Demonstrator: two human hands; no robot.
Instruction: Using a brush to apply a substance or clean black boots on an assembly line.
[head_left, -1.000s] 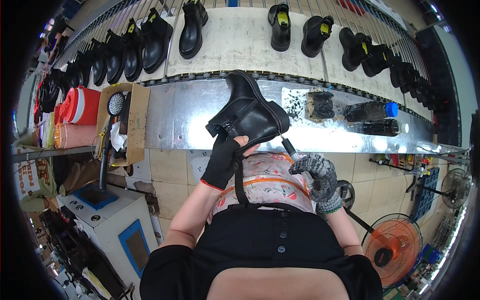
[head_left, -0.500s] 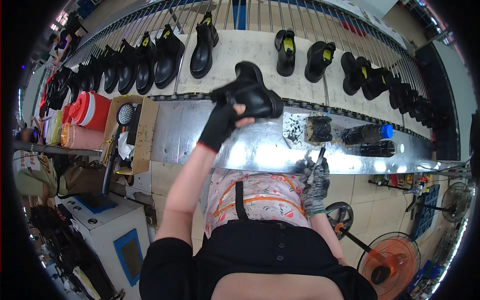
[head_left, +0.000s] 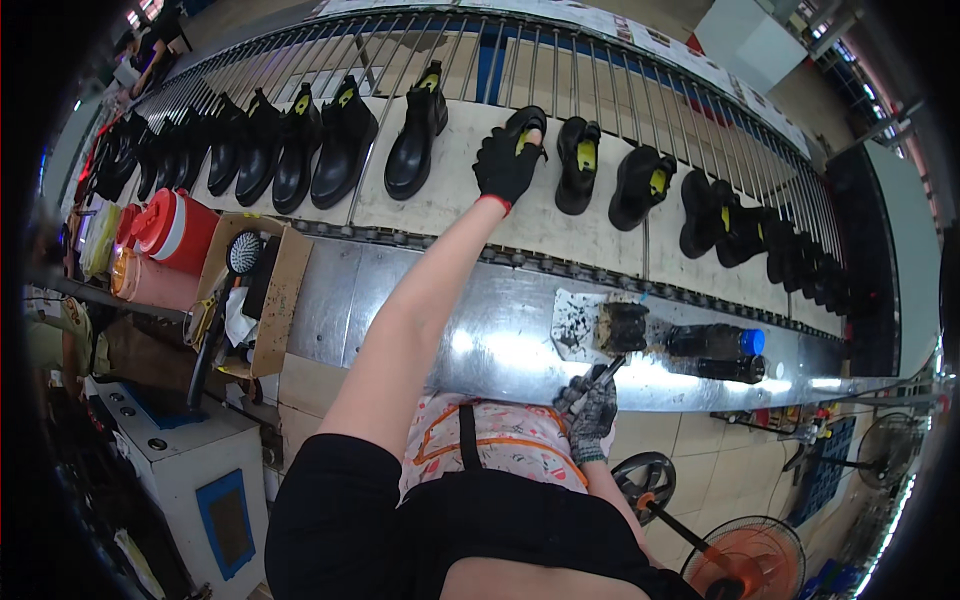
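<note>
My left hand, in a black glove with bare fingertips, reaches far over the conveyor and grips a black boot by its upper. Much of that boot is hidden under the hand; its yellow-green lining shows. Close to my apron, my right hand, in a grey knit glove, is closed around a slim stick-like tool with a dark end. Just beyond this tool is a black-smeared block-shaped container on a stained white sheet.
Black boots line the belt on both sides, one boot to the left and another to the right. Dark bottles lie on the metal ledge. A cardboard box and red jug stand left; a fan is lower right.
My left hand has carried the boot from above the metal ledge out onto the belt, between its neighbours. The view has shifted; my right hand still holds the slim tool near the apron.
</note>
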